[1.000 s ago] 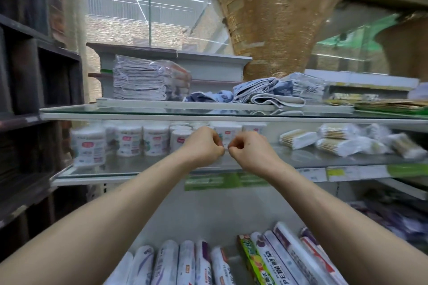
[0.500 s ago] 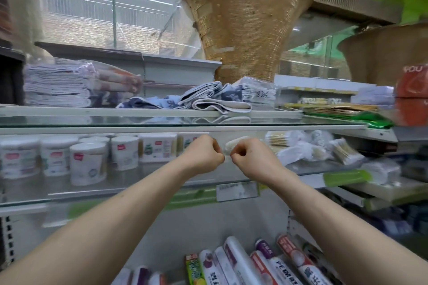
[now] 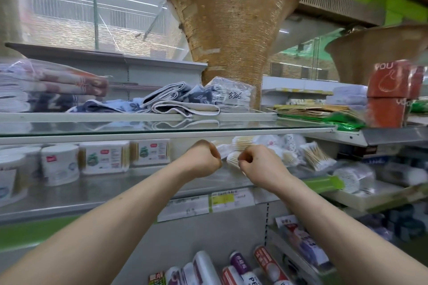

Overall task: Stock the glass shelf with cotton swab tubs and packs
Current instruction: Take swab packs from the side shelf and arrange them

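Note:
My left hand (image 3: 203,157) and my right hand (image 3: 259,165) are curled into fists side by side, a small gap between them, and I see nothing held in either. They hover in front of the lower glass shelf (image 3: 97,192). On that shelf, left of my hands, stand round white cotton swab tubs (image 3: 59,164) and two square swab boxes (image 3: 104,157). Clear packs of cotton swabs (image 3: 315,157) lie in a loose heap behind and right of my right hand, partly hidden by it.
An upper glass shelf (image 3: 162,127) just above my hands carries folded towels (image 3: 180,99) and wrapped cloth stacks (image 3: 46,85). A wide woven column (image 3: 231,30) rises behind. Red boxes (image 3: 389,90) stand at right. Wrapped rolls (image 3: 240,266) lie on the bottom shelf.
The view has swung to the right, so the tubs sit further left in frame. Both fists stay raised at the shelf and have drawn slightly apart.

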`<action>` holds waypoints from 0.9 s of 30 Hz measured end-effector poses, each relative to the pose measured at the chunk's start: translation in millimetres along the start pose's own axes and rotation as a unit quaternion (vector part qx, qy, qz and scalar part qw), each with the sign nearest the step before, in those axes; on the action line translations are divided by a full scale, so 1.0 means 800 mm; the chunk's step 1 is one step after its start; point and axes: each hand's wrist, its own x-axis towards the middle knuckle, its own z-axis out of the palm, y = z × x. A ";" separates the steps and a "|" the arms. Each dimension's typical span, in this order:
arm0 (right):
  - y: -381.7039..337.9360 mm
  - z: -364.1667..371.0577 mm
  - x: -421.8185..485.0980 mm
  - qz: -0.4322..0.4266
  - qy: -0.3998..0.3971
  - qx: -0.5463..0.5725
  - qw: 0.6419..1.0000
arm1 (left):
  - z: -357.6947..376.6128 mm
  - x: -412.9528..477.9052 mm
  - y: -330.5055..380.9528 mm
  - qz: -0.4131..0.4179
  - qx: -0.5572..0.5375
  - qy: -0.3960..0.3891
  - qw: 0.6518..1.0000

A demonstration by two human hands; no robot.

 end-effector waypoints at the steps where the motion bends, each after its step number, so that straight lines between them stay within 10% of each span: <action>1: 0.003 0.000 0.003 0.003 -0.001 0.000 1.000 | 0.001 0.005 0.001 -0.004 0.006 -0.004 1.000; 27: -0.017 0.073 0.133 -0.198 -0.078 -0.239 0.947 | -0.014 0.120 -0.066 -0.122 0.058 -0.086 0.987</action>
